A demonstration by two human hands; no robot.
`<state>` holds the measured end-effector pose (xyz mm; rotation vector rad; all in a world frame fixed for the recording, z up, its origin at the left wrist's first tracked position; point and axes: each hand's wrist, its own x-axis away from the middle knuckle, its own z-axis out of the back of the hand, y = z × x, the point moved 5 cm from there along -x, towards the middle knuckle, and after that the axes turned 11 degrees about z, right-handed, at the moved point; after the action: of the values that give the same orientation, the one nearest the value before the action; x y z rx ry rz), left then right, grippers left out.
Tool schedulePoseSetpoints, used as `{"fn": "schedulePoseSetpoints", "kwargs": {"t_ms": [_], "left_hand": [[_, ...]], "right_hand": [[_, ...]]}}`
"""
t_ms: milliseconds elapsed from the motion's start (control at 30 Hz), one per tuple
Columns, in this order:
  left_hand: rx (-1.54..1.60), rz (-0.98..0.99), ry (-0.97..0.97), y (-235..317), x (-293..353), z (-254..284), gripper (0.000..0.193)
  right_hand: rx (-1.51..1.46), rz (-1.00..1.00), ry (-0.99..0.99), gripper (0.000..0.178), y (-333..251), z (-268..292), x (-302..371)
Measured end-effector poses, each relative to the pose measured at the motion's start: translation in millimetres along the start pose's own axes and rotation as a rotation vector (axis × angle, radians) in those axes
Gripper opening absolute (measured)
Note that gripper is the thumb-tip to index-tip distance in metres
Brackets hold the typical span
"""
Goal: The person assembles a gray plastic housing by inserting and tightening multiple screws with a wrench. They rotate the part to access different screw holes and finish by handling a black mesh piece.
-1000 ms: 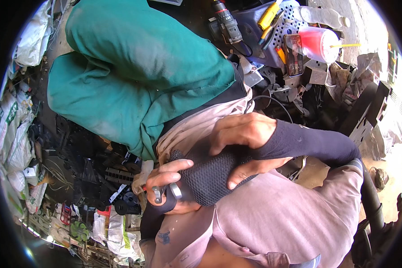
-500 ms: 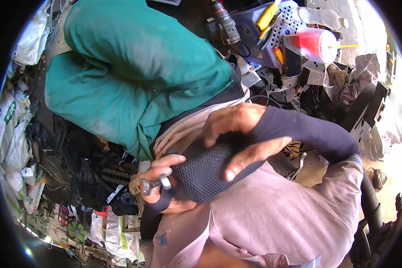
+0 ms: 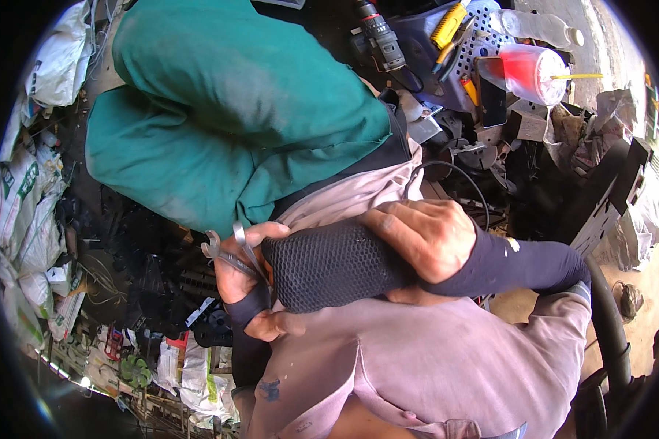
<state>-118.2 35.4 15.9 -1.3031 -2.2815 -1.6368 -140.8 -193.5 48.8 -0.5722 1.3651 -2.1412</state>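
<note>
While right hand (image 3: 425, 238) grips mesh sleeve (image 3: 329, 265), left hand (image 3: 241, 274) clutches wrenches (image 3: 227, 249).

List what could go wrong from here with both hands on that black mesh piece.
1. The left hand grips two metal wrenches along with the black mesh sleeve-like piece; a wrench could slip out or snag the mesh.
2. The right hand pulls at the mesh close to a green-clothed person; a sudden slip might bump them.

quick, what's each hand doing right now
Left hand: closed on metal wrenches.
Right hand: closed over the black mesh sleeve.
</note>
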Motion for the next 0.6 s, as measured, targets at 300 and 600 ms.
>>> {"fn": "schedulePoseSetpoints", "kwargs": {"t_ms": [300,600], "left_hand": [[-0.001,0.038,0.355,-11,14,-3,0.086],[-0.045,0.015,0.343,-8,9,-5,0.084]], "right_hand": [[-0.03,-0.103,0.009,0.087,-6,-1,-2],[-0.057,-0.092,-0.03,0.086,-4,2,-8]]}}
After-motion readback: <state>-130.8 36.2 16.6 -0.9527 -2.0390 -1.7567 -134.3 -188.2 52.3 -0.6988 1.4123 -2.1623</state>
